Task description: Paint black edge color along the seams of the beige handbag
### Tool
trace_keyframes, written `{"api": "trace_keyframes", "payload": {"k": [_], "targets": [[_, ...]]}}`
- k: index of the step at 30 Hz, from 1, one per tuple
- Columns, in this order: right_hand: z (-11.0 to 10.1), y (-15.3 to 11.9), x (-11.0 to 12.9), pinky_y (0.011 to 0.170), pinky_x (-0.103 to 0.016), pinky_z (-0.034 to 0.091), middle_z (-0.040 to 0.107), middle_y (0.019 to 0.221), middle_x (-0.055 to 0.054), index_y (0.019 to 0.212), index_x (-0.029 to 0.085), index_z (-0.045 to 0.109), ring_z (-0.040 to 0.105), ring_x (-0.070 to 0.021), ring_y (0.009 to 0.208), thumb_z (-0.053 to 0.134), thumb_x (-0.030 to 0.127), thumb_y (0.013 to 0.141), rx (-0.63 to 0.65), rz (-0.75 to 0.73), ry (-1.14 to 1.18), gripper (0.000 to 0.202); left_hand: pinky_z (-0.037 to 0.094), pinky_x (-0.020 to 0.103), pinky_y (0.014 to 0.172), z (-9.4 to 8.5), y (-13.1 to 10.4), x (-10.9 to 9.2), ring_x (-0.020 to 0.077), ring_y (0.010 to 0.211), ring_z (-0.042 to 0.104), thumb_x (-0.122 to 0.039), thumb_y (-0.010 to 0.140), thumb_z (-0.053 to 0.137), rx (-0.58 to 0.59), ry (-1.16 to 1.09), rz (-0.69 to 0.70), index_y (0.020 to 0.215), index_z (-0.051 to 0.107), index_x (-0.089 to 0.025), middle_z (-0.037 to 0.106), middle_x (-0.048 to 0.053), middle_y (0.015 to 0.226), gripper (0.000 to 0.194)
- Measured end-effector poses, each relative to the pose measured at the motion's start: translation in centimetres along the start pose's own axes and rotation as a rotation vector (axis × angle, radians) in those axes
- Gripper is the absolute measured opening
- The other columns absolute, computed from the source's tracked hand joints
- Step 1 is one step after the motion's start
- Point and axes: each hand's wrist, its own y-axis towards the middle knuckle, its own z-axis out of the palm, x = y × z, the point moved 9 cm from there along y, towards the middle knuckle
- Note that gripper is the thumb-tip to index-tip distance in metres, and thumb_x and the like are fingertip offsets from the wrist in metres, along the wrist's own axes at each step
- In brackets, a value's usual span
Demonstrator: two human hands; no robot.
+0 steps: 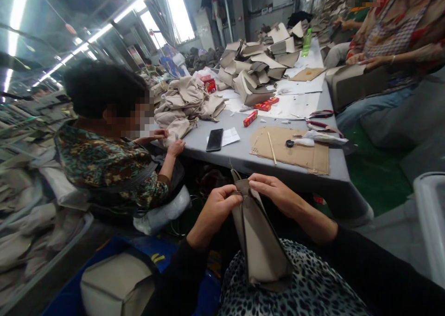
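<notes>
A beige bag body (259,242) with dark edges stands on my lap, its narrow end panel facing me. My left hand (220,209) pinches the bag's upper left edge between thumb and fingers. At the upper right edge, my right hand (274,191) grips the material by a small flap (242,185). Both hands are close together at the top of the bag. The bag's far side is hidden from me.
Ahead is a grey table (239,158) with a phone (214,140), cardboard (295,156), scissors (325,127) and piled bag pieces (257,70). A co-worker (107,158) sits at left, another person (392,52) at right. A blue bin (66,302) holding a bag piece (116,283) is lower left.
</notes>
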Motion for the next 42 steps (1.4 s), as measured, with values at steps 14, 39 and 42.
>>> {"api": "trace_keyframes", "payload": {"k": [14,39,42], "targets": [[-0.5,6.9,-0.6,0.067,-0.026,0.036,0.054,0.077,0.001,0.090,0.015,0.065,0.047,-0.0135,0.072,0.057,0.058,0.095,0.026,-0.044,-0.059,0.044,0.028,0.020,0.043,-4.8,4.0,0.7,0.0082,0.042,0.043,-0.024,0.057,0.074,-0.144,-0.154,-0.136,0.070,0.071,-0.013,0.060,-0.001,0.056,0.017],[-2.4,8.1,-2.3,0.053,-0.022,0.035,0.064,0.064,0.000,0.073,0.013,0.076,0.049,-0.0116,0.060,0.068,0.040,0.082,-0.089,0.063,-0.086,0.030,0.044,0.023,0.055,-4.5,4.8,1.5,0.0133,0.054,0.056,-0.023,0.057,0.077,-0.182,-0.139,-0.272,0.072,0.073,-0.011,0.068,0.003,0.063,0.020],[-2.4,7.9,-2.1,0.056,-0.023,0.036,0.066,0.065,-0.001,0.073,0.013,0.076,0.051,-0.0125,0.063,0.067,0.040,0.083,-0.097,0.040,-0.090,0.030,0.044,0.023,0.055,-4.3,4.7,1.5,0.0135,0.053,0.056,-0.024,0.058,0.078,-0.174,-0.131,-0.278,0.072,0.072,-0.012,0.068,0.003,0.063,0.020]]}}
